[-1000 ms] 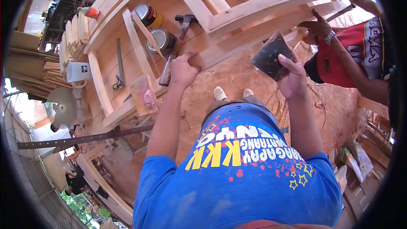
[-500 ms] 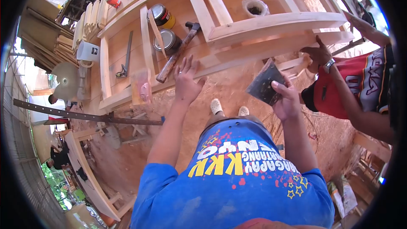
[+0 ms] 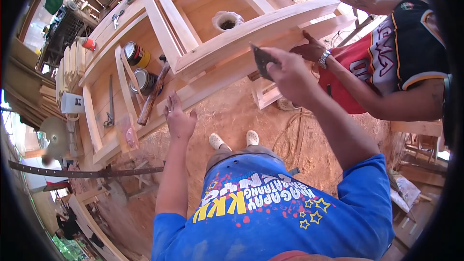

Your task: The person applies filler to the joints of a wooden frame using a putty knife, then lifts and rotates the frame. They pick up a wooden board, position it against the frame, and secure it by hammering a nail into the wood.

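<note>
Outdoors, a dirt floor [image 3: 232,111] lay under a big wooden frame [image 3: 256,31]. The right hand [image 3: 290,73] was closed tight on a dark scraper [image 3: 261,60], and the scraper's edge seemed to touch the frame just above that hand. Right beside it, on the far side, another person's hand [image 3: 309,50] pressed on the same wood. The left hand [image 3: 180,118] was empty, with its fingers spread apart. A hammer [image 3: 153,94] lay just up and left of it, and two cans [image 3: 143,80] stood a bit past the hammer. I think the scraper could slip and nick that other hand, because the two hands were so close. The open left hand could also bump the hammer off the wood.
</note>
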`<state>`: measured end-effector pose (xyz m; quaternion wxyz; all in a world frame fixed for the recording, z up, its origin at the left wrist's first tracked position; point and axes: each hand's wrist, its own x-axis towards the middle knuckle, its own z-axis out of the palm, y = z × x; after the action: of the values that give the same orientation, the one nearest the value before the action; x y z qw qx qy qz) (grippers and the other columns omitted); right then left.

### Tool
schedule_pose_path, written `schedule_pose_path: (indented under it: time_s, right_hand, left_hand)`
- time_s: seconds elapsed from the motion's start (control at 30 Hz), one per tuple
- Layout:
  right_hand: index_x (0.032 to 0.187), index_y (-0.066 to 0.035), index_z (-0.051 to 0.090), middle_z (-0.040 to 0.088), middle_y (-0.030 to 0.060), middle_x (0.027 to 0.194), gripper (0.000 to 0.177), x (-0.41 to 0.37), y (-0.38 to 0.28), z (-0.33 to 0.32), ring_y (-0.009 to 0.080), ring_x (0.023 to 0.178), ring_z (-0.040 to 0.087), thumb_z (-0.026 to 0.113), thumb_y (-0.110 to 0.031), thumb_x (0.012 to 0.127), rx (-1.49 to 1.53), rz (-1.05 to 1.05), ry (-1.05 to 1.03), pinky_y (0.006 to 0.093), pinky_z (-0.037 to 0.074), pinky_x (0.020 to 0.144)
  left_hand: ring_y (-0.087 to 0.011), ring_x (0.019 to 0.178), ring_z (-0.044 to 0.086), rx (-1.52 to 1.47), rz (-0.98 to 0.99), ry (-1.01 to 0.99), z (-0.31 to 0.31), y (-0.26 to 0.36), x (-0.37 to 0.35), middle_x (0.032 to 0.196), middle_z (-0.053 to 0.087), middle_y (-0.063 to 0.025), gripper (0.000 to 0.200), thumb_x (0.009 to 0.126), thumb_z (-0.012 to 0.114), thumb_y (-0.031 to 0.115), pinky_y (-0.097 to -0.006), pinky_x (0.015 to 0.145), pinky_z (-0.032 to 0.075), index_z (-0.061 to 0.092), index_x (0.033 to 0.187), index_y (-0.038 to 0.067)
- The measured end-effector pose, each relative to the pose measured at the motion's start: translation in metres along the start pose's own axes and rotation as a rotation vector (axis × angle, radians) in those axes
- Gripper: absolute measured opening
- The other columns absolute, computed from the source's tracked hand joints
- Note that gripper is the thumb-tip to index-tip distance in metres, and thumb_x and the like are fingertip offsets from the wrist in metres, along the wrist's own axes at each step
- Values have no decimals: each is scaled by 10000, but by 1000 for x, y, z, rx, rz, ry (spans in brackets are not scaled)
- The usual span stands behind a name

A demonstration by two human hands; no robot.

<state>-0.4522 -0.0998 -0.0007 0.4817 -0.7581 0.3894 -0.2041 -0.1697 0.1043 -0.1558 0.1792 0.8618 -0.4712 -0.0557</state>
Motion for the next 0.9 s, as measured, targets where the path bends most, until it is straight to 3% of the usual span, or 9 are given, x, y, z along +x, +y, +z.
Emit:
schedule_pose_path:
  time_s: [0.1,0.27,0.33,0.4,0.5,0.6,0.7,0.8,0.9]
  right_hand:
    - [1302,35,629,726,224,977,380,-8,21,40,306,907,717,509,-53,953,241,-38,267,386,540,836]
    - [1394,62,541,661,93,1158,430,-6,1,80,135,998,635,466,-30,981,1059,-93,796,294,520,896]
    - [1369,57,555,665,85,1130,409,4,4,93,128,978,633,469,-20,976,1083,-132,924,284,522,883]
    - [1343,45,573,669,82,1106,391,7,-20,119,126,921,644,480,-11,968,1173,-121,1010,280,534,845]
    - [1336,46,579,678,91,1113,377,2,-27,150,133,927,665,509,-11,970,1143,-216,905,281,549,845]
    - [1305,51,592,690,95,1106,356,-21,-44,190,143,944,687,599,-3,953,1022,-71,618,282,572,844]
    - [1222,41,604,700,87,1041,311,-36,-60,245,124,894,680,680,-3,924,861,73,432,262,570,808]
    - [1147,11,594,701,59,991,254,-40,-69,289,93,858,652,711,3,922,758,95,368,232,547,780]
    - [1154,-27,595,705,64,991,231,-36,-95,323,88,860,651,705,-1,953,835,29,311,227,539,772]
  left_hand:
    - [-387,1492,380,-70,63,14,1,1,-5,1595,414,-242,970,803,789,198,-499,1264,210,278,1595,-34]
    - [-338,1391,537,-662,99,-61,-3,15,-4,1535,493,-267,826,843,721,63,-451,1193,376,341,1567,-55]
    - [-260,1325,593,-1018,61,-165,0,16,-13,1471,558,-260,762,882,687,23,-386,1113,477,350,1560,-58]
    - [-236,1227,648,-1074,75,-248,-17,18,-20,1382,627,-228,703,881,696,23,-361,1069,506,421,1524,-47]
    - [-164,976,723,-1088,73,-314,-48,1,-30,1102,746,-135,457,889,736,44,-301,908,576,638,1330,-26]
    - [-98,812,693,-1002,78,-431,-87,-49,-52,917,753,-59,211,898,777,67,-258,726,558,750,1094,-9]
    - [-81,722,653,-871,125,-424,-138,-110,-76,794,731,-33,118,915,783,98,-252,649,526,777,993,9]
    - [-101,649,598,-840,58,50,-152,-187,-98,790,710,-39,126,940,755,159,-272,606,493,755,929,33]
    - [-72,758,591,-982,-451,328,-151,-267,-100,913,684,-4,229,965,742,207,-234,689,486,684,1104,34]
